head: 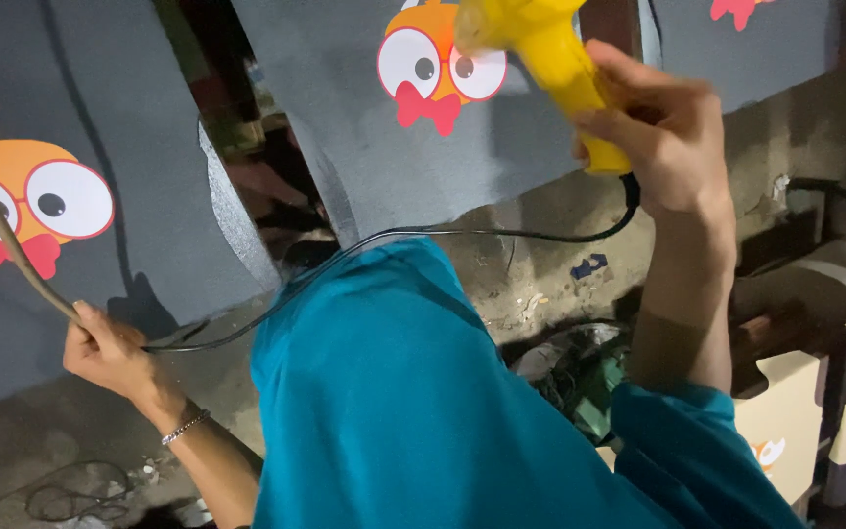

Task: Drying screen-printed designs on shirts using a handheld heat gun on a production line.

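From the head view, the right hand (663, 137) is raised, its fingers (629, 69) wrapped tight round the grip of a yellow plastic power tool (550, 54). The tool's long axis runs up and leftward from those fingers, its body against a grey fabric panel printed with an orange cartoon bird (438, 69). A thin black power cord (482, 233) leaves the grip's base just under the fingers and sags leftward across a teal cloth covering (394, 392) toward the left hand (110, 353). That hand is low and well apart, its fingers (85, 323) closed on a tan rubbery hose (7, 240) that rises up-left from them; the cord passes just beside them. Cream printed cutouts (785, 411) sit below the right forearm, and a loose wire coil (70, 495) lies on the dusty concrete floor (531, 284).
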